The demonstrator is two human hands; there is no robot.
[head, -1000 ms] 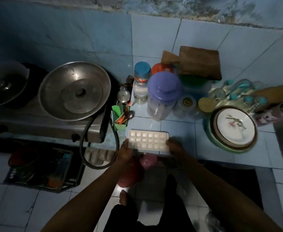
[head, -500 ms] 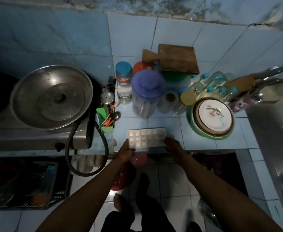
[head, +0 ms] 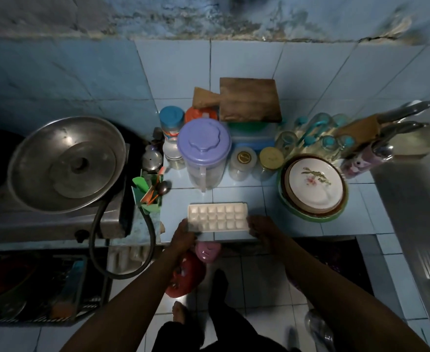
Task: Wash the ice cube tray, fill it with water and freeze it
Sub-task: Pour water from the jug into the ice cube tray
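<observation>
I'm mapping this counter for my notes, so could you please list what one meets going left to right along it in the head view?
Steel pan → green utensil holder → purple-lidded pitcher → yellow-lidded jar → stack of plates → knife block.

The white ice cube tray (head: pixel 218 216) lies flat, cells up, at the tiled counter's (head: pixel 285 227) front edge.

Head camera looks steeply down, close over the tiled counter (head: pixel 297 224).
</observation>
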